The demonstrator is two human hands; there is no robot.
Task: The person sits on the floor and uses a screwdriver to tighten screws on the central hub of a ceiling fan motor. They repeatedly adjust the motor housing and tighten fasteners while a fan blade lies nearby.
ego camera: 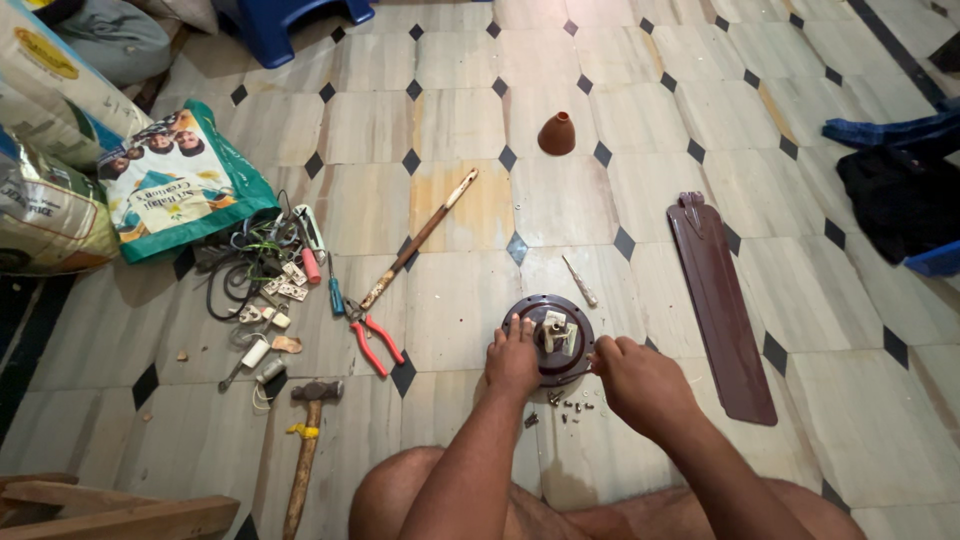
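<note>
A round brown fan motor housing (535, 312) lies on the tiled floor in front of me, with a white terminal block (558, 334) at its centre. My left hand (513, 360) rests on the housing's left rim, fingers spread over it. My right hand (632, 378) is at the right rim, fingers curled as if pinching something small; I cannot tell what. Several small screws (572, 410) lie on the floor between my hands. A small screwdriver (579, 281) lies just beyond the housing.
A brown fan blade (720, 305) lies to the right, a brown cone-shaped canopy (557, 134) farther ahead. Left: red-handled pliers (377, 345), a long rod (417, 240), a hammer (306, 440), tangled wires and plugs (258, 275), printed bags (180, 180), wooden planks (110, 515).
</note>
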